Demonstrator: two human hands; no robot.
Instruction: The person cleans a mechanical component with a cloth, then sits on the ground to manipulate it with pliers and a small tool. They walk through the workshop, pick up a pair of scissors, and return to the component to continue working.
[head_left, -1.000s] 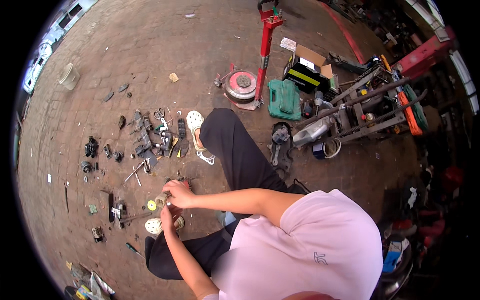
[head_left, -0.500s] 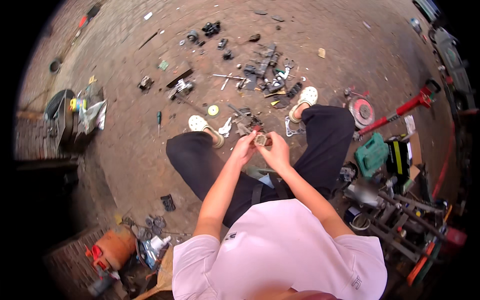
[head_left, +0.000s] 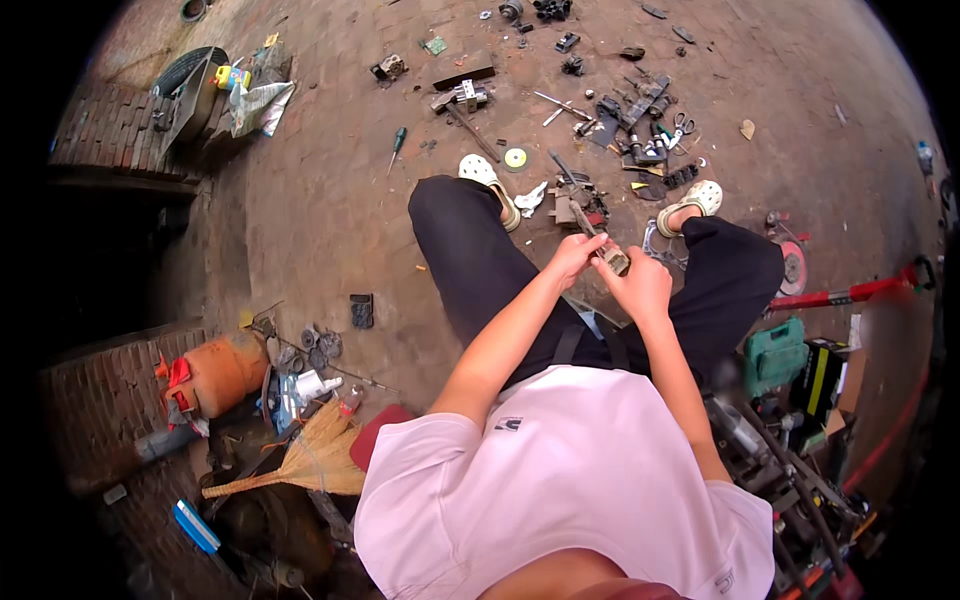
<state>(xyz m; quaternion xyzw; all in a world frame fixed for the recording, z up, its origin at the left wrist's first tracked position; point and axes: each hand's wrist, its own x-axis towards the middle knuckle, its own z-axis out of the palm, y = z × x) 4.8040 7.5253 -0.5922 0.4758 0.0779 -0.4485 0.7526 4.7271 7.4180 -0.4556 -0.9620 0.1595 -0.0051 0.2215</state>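
Above my lap, between my knees, both hands are closed around a small grey-brown block [head_left: 616, 263] with a squarish, hollow-looking end. My left hand [head_left: 574, 258] grips it from the left, fingers bent. From the other side, my right hand [head_left: 642, 287] pinches it with thumb and fingers. A dark, narrow piece [head_left: 586, 222] runs from the block toward the far side; whether they are joined I cannot tell. Just beyond my hands lies a heap of dirty metal parts [head_left: 566, 210]. A flat metal gasket [head_left: 657, 245] rests near my right shoe.
Beyond my feet are a hammer [head_left: 472, 132], a screwdriver [head_left: 398, 141], a yellow-green disc [head_left: 515, 159], scissors [head_left: 681, 129] and scattered dark parts. A green case [head_left: 774, 348] and red-handled jack [head_left: 850, 294] stand right. A straw broom [head_left: 322, 450] and orange cylinder [head_left: 226, 374] lie left.
The whole view has swung, so the floor items sit farther right and higher. My hands still hold the block, and the narrow dark piece beside it now shows.
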